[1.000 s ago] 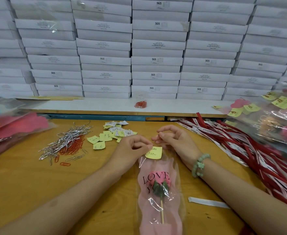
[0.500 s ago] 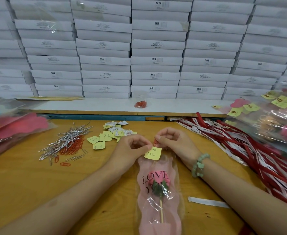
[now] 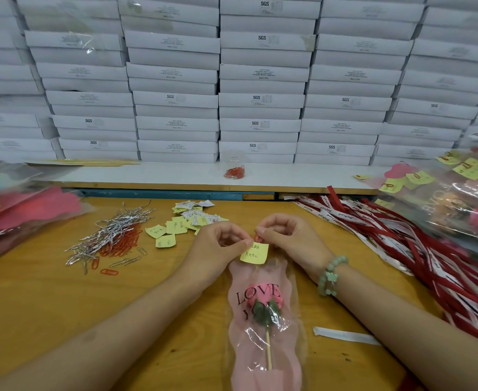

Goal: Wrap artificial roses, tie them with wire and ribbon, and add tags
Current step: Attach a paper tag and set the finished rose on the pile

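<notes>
The red paper clip [image 3: 257,237] pinched in the right hand [image 3: 287,238] now meets the yellow tag [image 3: 255,253], which the left hand [image 3: 218,245] pinches atop the rose sleeve [image 3: 242,280]; tagging seems underway.

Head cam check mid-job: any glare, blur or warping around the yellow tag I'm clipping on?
Head view: light is even, shadows soft; the yellow tag, pinched by the left hand while the right hand pinches a red paper clip, is sharp; glare streaks the rose wrapper; the stacked white boxes bow from wide-angle distortion; wrapped flowers at the right edge blur.
</notes>
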A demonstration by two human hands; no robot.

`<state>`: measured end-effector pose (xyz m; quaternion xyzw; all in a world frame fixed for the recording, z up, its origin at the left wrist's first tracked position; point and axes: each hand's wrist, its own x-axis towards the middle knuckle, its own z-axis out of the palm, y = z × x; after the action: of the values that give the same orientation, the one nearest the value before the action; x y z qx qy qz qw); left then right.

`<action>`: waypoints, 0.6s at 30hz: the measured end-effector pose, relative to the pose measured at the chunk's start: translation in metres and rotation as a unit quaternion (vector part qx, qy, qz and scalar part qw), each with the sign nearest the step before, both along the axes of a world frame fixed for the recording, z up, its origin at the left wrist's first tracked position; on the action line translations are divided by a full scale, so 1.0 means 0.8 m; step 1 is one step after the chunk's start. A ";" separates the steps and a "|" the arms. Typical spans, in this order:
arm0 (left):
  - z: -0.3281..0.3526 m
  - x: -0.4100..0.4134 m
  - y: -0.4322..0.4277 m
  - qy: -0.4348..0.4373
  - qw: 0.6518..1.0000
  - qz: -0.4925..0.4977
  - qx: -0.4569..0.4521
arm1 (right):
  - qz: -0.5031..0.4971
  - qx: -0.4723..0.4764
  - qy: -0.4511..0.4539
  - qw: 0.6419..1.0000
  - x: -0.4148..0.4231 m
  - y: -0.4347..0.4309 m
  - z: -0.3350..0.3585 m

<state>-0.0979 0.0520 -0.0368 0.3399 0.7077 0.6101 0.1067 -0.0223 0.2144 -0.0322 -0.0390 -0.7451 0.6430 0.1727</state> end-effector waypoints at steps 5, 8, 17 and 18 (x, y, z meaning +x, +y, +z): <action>-0.001 -0.001 0.001 0.004 1.000 0.003 -0.010 | 0.001 -0.001 0.010 1.000 0.000 0.000 0.000; -0.001 -0.001 0.001 0.006 1.000 0.000 -0.015 | -0.002 0.002 0.009 1.000 -0.001 0.000 0.000; -0.003 -0.002 0.002 0.019 0.999 0.006 -0.026 | 0.008 0.016 0.018 1.000 0.001 -0.001 0.000; -0.003 -0.002 0.002 0.023 0.999 0.006 -0.027 | 0.009 0.017 0.020 1.000 0.001 -0.001 0.000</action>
<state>-0.0994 0.0538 -0.0390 0.3469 0.7284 0.5831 0.0959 -0.0218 0.2134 -0.0318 -0.0165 -0.7525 0.6325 0.1828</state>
